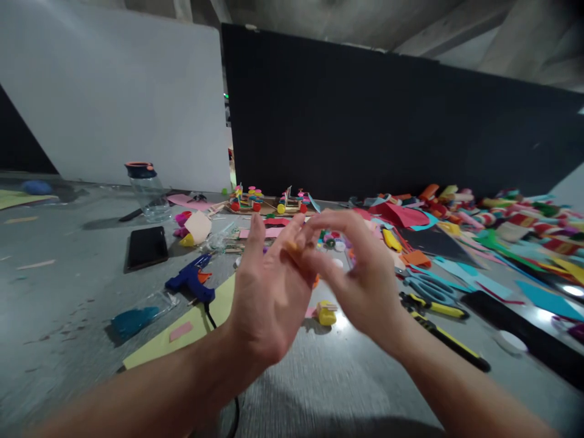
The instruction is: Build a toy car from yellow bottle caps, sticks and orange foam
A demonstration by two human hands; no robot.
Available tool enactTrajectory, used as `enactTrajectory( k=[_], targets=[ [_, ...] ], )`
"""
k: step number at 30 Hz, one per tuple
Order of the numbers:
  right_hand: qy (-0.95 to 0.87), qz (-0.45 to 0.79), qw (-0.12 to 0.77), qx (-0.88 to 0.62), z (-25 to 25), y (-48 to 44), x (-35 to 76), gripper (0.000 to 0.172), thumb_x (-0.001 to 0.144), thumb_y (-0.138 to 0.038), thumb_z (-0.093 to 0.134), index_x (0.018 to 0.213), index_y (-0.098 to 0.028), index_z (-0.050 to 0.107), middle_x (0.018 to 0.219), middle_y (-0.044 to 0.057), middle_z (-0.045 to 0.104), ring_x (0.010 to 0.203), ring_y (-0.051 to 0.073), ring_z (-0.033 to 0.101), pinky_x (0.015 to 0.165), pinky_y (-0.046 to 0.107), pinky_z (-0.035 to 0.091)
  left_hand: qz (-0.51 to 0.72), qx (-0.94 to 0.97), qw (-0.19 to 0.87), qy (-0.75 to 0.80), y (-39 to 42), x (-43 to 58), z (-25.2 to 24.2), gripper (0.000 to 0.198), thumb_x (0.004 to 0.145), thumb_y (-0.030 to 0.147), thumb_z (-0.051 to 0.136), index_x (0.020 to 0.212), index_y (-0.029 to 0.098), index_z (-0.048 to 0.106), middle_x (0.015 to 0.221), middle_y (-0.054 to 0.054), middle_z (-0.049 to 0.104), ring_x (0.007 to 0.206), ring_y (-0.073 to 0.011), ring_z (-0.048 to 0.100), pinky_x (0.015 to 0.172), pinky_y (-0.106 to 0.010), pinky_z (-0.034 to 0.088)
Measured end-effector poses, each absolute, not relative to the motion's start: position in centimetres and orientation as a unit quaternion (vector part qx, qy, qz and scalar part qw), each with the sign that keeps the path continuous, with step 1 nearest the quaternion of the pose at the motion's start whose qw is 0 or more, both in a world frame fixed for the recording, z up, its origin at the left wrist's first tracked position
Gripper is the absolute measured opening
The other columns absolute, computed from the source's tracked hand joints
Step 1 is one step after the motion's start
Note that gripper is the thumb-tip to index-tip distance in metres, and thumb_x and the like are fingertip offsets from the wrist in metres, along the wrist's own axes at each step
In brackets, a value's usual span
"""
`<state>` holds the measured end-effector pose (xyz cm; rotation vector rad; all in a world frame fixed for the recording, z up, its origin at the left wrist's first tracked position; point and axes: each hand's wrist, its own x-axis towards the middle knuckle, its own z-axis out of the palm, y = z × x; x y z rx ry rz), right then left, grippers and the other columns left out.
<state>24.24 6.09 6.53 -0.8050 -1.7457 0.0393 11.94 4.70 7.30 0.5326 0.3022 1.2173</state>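
Above the middle of the table, my left hand (pixel 276 289) is held palm up and inward, thumb raised and fingers stretched out. My right hand (pixel 365 274) reaches across to it, thumb and fingertips bent together against the left fingers. A small orange-yellow bit (pixel 292 246) shows where the hands meet; it is blurred and partly covered, so I cannot tell its kind. Below the hands, a small yellow piece with thin sticks on it (pixel 326 312) stands on the table. Left of my left hand lies a blue glue gun (pixel 192 278) with its black cord.
A yellow-green sheet (pixel 159 348) lies under the cord. Left are a phone (pixel 146 247), a water bottle (pixel 148 191) and a bag of blue material (pixel 137 319). Scissors (pixel 429 287), yellow-black pliers (pixel 442 340) and coloured scraps lie right. Small wheeled models (pixel 246 199) stand at the back.
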Motion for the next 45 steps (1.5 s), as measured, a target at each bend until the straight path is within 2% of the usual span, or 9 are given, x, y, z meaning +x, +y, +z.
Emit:
enactTrajectory(
  k=[4,8,14,19,24,29,36,41,45],
  targets=[
    [-0.782,-0.040,0.526,-0.332,4.6,4.0,24.8,0.016,0.095,-0.021,0.068,0.110,-0.023,0.062,0.108,0.006,0.068,0.104,0.023,0.061,0.091,0.042,0.049,0.547,0.274,0.781,0.127,4.3,12.0,7.1,0.078,0.089,0.073,0.050,0.143,0.018,0.054,0.151,-0.011,0.055,0.152,-0.0331,0.030,0.123,-0.044,0.030],
    [-0.760,-0.036,0.555,-0.336,3.9,4.0,25.6,0.021,0.096,-0.015,0.066,0.114,-0.022,0.060,0.102,0.003,0.069,0.096,0.018,0.064,0.086,0.036,0.051,0.542,0.367,0.742,0.147,4.8,12.3,6.3,0.064,0.092,0.064,0.055,0.139,0.019,0.059,0.160,-0.007,0.045,0.156,-0.0290,0.019,0.126,-0.038,0.022],
    [-0.784,-0.103,0.534,-0.300,3.3,4.2,25.9,0.017,0.097,-0.012,0.060,0.114,-0.016,0.062,0.109,0.009,0.070,0.106,0.023,0.063,0.094,0.043,0.050,0.487,0.303,0.810,0.120,4.8,12.0,6.8,0.081,0.096,0.072,0.036,0.148,0.012,0.046,0.159,-0.014,0.045,0.156,-0.0294,0.021,0.128,-0.043,0.016],
    [-0.830,-0.155,0.440,-0.306,1.9,4.1,24.9,0.052,0.109,-0.035,0.036,0.151,-0.005,0.036,0.155,0.021,0.044,0.151,0.037,0.025,0.121,0.068,0.013,0.518,0.254,0.809,0.113,4.3,11.2,8.0,0.086,0.091,0.079,0.037,0.152,0.019,0.042,0.156,-0.009,0.051,0.156,-0.0307,0.021,0.128,-0.048,0.014],
    [-0.809,-0.197,0.422,-0.359,1.8,4.2,25.1,0.072,0.107,-0.056,0.022,0.159,-0.006,0.023,0.168,0.020,0.013,0.155,0.041,-0.003,0.120,0.071,0.000,0.489,0.271,0.826,0.065,4.1,11.4,7.8,0.085,0.093,0.079,0.030,0.153,0.019,0.040,0.151,-0.012,0.055,0.152,-0.0337,0.031,0.125,-0.053,0.024],
    [-0.792,-0.215,0.434,-0.372,2.2,4.6,25.7,0.060,0.108,-0.046,0.032,0.153,-0.006,0.037,0.165,0.023,0.023,0.155,0.040,0.005,0.120,0.070,0.001,0.499,0.288,0.814,0.068,4.1,12.1,7.1,0.076,0.095,0.074,0.036,0.144,0.018,0.050,0.145,-0.012,0.060,0.149,-0.0336,0.037,0.122,-0.049,0.030],
    [-0.752,-0.184,0.522,-0.357,3.4,5.0,26.5,0.023,0.098,-0.018,0.057,0.119,-0.016,0.066,0.139,0.015,0.060,0.138,0.034,0.045,0.117,0.064,0.026,0.495,0.430,0.750,0.083,4.7,12.6,5.4,0.043,0.097,0.052,0.058,0.124,0.021,0.065,0.127,-0.008,0.068,0.133,-0.0262,0.053,0.110,-0.037,0.044],
    [-0.754,-0.161,0.546,-0.326,4.3,4.5,26.8,0.018,0.093,-0.012,0.064,0.111,-0.014,0.069,0.122,0.015,0.066,0.117,0.027,0.059,0.103,0.051,0.045,0.512,0.602,0.591,0.166,6.1,11.1,5.2,0.021,0.092,0.025,0.072,0.113,0.027,0.068,0.098,0.003,0.071,0.095,-0.0108,0.065,0.088,-0.022,0.051],
    [-0.749,-0.115,0.570,-0.318,4.0,4.5,26.8,0.027,0.092,-0.010,0.068,0.117,-0.015,0.064,0.114,0.011,0.067,0.109,0.021,0.063,0.095,0.040,0.051,0.523,0.660,0.506,0.188,6.7,10.6,5.6,0.013,0.092,0.021,0.072,0.104,0.026,0.067,0.088,0.005,0.070,0.086,-0.0096,0.066,0.080,-0.021,0.052]
  ],
)
